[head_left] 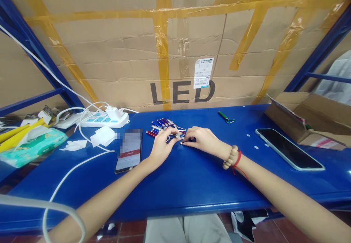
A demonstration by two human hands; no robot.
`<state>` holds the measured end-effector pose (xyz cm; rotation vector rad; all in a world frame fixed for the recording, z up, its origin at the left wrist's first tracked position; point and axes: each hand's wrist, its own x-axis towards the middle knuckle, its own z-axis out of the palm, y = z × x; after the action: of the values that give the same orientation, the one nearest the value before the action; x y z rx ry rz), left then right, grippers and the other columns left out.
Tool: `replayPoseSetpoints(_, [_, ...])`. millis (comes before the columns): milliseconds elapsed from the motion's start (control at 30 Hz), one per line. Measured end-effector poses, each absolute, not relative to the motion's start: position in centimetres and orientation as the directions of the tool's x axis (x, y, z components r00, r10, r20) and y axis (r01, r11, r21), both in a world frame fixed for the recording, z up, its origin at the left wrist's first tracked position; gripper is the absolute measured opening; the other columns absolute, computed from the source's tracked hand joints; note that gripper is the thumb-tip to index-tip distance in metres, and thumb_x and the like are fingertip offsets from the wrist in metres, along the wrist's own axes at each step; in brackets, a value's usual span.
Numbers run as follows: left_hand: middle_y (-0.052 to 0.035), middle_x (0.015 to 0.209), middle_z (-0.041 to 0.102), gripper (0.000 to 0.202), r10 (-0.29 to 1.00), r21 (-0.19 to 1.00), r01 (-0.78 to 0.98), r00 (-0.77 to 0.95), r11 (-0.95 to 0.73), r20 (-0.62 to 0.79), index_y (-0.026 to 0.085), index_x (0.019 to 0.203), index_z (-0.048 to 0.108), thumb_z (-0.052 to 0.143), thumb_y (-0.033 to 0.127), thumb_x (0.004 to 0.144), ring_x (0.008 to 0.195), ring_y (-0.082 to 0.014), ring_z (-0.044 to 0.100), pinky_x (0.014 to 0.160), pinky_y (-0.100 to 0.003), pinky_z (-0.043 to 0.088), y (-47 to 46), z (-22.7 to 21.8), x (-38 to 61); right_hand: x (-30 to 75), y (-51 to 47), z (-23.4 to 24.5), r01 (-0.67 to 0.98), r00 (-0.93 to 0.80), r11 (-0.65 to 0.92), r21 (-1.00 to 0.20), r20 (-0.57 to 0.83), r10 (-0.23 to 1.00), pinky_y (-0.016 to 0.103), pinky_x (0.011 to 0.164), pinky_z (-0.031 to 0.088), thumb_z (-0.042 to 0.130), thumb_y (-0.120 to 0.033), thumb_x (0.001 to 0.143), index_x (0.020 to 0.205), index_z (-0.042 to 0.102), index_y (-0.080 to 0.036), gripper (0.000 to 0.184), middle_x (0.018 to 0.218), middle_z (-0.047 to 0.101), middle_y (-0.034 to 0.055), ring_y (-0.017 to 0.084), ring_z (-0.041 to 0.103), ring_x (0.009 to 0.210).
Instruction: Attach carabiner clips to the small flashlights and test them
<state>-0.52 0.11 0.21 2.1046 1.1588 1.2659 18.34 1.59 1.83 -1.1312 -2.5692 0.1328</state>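
Note:
My left hand [161, 144] is closed, thumb and forefinger pinching a small round silver piece [178, 136]. Just to its right, my right hand [201, 139] has its fingertips pressed together. A tiny shiny silver piece [181, 143] shows at those fingertips, and something dark is partly hidden under the curled fingers. The two hands almost touch over the blue table [186, 184]. Behind them lies a bunch of slim metal pen-like sticks [161, 123] in blue, purple, red and silver, some with clips. The hands cover part of the bunch.
A phone [130, 151] with a lit screen lies left; a dark-screened phone [289, 149] lies right. Near the back are a white power strip [104, 119] with cables and a green stick with a carabiner [226, 117]. An open cardboard box [309, 118] stands right.

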Motion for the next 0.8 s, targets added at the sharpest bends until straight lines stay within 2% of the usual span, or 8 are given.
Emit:
replayPoseSetpoints(200, [-0.0028, 0.089, 0.071, 0.006, 0.827, 0.718, 0.420, 0.188, -0.555, 0.530, 0.020, 0.085, 0.063, 0.062, 0.019, 0.079, 0.089, -0.0197, 0.064, 0.086, -0.032, 0.047, 0.2, 0.0, -0.5, 18.4, 1.7, 1.9, 0.738, -0.607, 0.655, -0.164, 0.261, 0.750, 0.024, 0.067, 0.042, 0.062, -0.032, 0.084, 0.084, 0.070, -0.020, 0.014, 0.088, 0.068, 0.0040, 0.017, 0.062, 0.085])
replayPoseSetpoints(300, [-0.0013, 0.087, 0.071, 0.009, 0.814, 0.699, 0.429, 0.192, -0.572, 0.548, 0.020, 0.085, 0.064, 0.065, 0.019, 0.076, 0.085, -0.0183, 0.065, 0.082, -0.029, 0.049, 0.2, -0.1, -0.5, 18.5, 1.8, 2.1, 0.764, -0.542, 0.597, -0.245, 0.259, 0.800, 0.023, 0.062, 0.042, 0.066, -0.029, 0.080, 0.080, 0.068, -0.019, 0.011, 0.080, 0.069, 0.0026, 0.016, 0.064, 0.075])
replayPoseSetpoints(367, [-0.0008, 0.086, 0.072, 0.010, 0.804, 0.688, 0.431, 0.194, -0.584, 0.561, 0.020, 0.086, 0.065, 0.066, 0.019, 0.075, 0.082, -0.0175, 0.066, 0.079, -0.028, 0.050, 0.2, 0.0, -0.4, 18.6, 1.8, 2.2, 0.746, -0.503, 0.587, -0.315, 0.313, 0.806, 0.023, 0.061, 0.044, 0.066, -0.025, 0.081, 0.081, 0.068, -0.018, 0.007, 0.077, 0.070, 0.0014, 0.015, 0.064, 0.070])
replayPoseSetpoints(500, [-0.0009, 0.087, 0.073, 0.012, 0.787, 0.666, 0.431, 0.218, -0.608, 0.577, 0.020, 0.088, 0.067, 0.066, 0.020, 0.076, 0.082, -0.0173, 0.067, 0.079, -0.027, 0.052, 0.3, 0.0, -0.5, 18.4, 1.5, 2.7, 0.619, -0.390, 0.696, -0.363, 0.627, 0.675, 0.024, 0.066, 0.049, 0.065, -0.021, 0.081, 0.084, 0.070, -0.017, 0.006, 0.081, 0.072, 0.0024, 0.014, 0.064, 0.071])
replayPoseSetpoints(567, [-0.0013, 0.089, 0.074, 0.015, 0.778, 0.658, 0.423, 0.248, -0.622, 0.577, 0.020, 0.091, 0.068, 0.066, 0.019, 0.077, 0.084, -0.0176, 0.067, 0.080, -0.027, 0.052, 0.3, -0.1, -0.5, 18.1, 1.1, 2.8, 0.543, -0.348, 0.762, -0.352, 0.732, 0.586, 0.024, 0.069, 0.051, 0.064, -0.021, 0.082, 0.086, 0.070, -0.018, 0.008, 0.083, 0.072, 0.0029, 0.014, 0.065, 0.074])
replayPoseSetpoints(700, [-0.0024, 0.088, 0.074, 0.014, 0.781, 0.662, 0.420, 0.256, -0.620, 0.569, 0.019, 0.091, 0.068, 0.065, 0.019, 0.077, 0.082, -0.0180, 0.068, 0.079, -0.028, 0.052, 0.2, -0.3, -0.4, 17.4, 0.5, 2.7, 0.426, -0.413, 0.856, -0.294, 0.778, 0.473, 0.025, 0.073, 0.054, 0.059, -0.018, 0.085, 0.087, 0.070, -0.018, 0.011, 0.086, 0.072, 0.0033, 0.014, 0.066, 0.079])
replayPoseSetpoints(800, [-0.0026, 0.089, 0.074, 0.014, 0.789, 0.674, 0.418, 0.234, -0.609, 0.568, 0.019, 0.091, 0.068, 0.064, 0.020, 0.078, 0.082, -0.0181, 0.069, 0.078, -0.028, 0.053, 0.2, -0.2, -0.4, 17.3, 0.5, 2.6, 0.424, -0.407, 0.862, -0.278, 0.792, 0.455, 0.026, 0.074, 0.054, 0.062, -0.017, 0.083, 0.085, 0.070, -0.016, 0.009, 0.086, 0.072, 0.0051, 0.014, 0.066, 0.079])
